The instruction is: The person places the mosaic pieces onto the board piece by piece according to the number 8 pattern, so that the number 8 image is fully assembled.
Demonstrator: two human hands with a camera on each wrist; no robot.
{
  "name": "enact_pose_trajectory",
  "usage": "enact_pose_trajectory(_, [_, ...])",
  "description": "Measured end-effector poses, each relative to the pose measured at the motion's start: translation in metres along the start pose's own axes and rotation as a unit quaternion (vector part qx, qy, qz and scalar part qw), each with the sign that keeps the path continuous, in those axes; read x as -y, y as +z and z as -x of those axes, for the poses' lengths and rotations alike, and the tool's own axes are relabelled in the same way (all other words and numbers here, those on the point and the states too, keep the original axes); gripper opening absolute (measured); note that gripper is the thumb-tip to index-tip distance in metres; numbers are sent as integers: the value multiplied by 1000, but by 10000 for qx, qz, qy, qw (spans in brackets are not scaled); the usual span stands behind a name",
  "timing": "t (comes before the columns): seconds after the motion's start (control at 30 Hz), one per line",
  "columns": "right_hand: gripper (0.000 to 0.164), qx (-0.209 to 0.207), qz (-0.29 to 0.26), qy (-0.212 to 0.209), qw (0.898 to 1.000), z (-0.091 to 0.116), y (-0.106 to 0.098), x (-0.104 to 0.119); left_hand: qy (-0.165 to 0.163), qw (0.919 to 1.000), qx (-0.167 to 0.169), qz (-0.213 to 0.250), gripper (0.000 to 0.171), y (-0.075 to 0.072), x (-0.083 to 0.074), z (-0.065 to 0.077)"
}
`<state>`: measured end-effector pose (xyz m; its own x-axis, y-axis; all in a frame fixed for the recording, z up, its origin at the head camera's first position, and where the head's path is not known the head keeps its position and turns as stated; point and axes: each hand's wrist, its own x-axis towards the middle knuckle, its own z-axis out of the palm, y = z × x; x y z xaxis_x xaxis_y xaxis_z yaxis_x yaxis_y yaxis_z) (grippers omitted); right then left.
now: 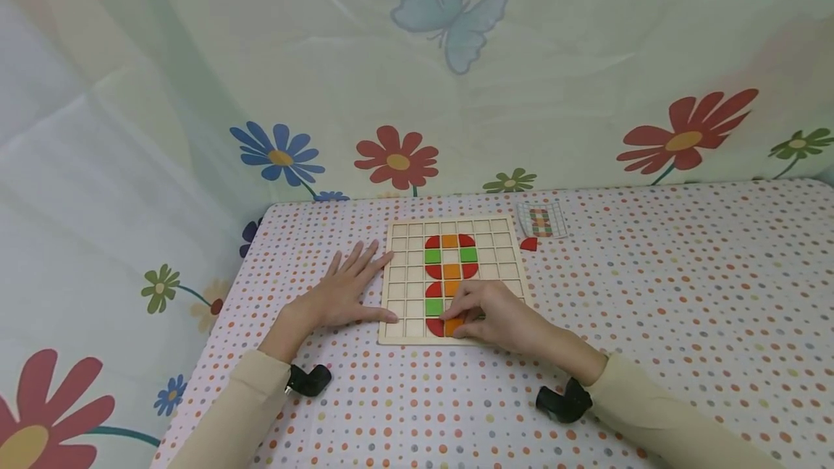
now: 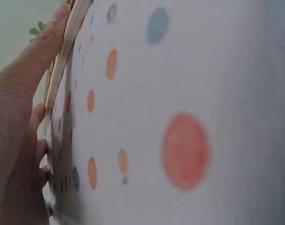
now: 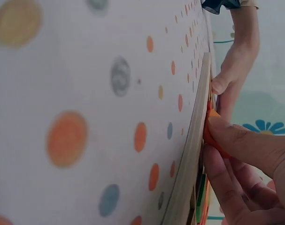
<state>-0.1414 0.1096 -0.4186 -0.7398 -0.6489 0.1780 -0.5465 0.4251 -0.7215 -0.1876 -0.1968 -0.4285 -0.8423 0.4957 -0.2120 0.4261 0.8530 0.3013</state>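
A wooden grid board (image 1: 404, 281) lies on the table, with red quarter-round, orange square and green square tiles set in its middle columns. My right hand (image 1: 498, 317) pinches an orange square tile (image 1: 453, 326) between thumb and fingers at the board's near row, beside a red quarter-round tile (image 1: 434, 326). In the right wrist view that orange tile (image 3: 211, 131) is tilted at the board's edge. My left hand (image 1: 342, 292) is spread flat, its thumb and fingertips resting on the board's left edge. Part of the pattern is hidden behind the right hand.
A small pattern card (image 1: 544, 221) lies beyond the board's far right corner. Close to it is a loose red quarter-round tile (image 1: 529, 244). A dotted cloth (image 1: 651, 295) covers the table, and a flower-printed curtain (image 1: 573, 93) hangs along its back.
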Motion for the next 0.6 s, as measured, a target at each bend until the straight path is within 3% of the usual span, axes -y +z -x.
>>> enact_pose_trajectory(0.6, [18, 309, 581, 219, 9976, -3, -2, 14, 20, 10000, 4, 4, 110, 0, 0, 0])
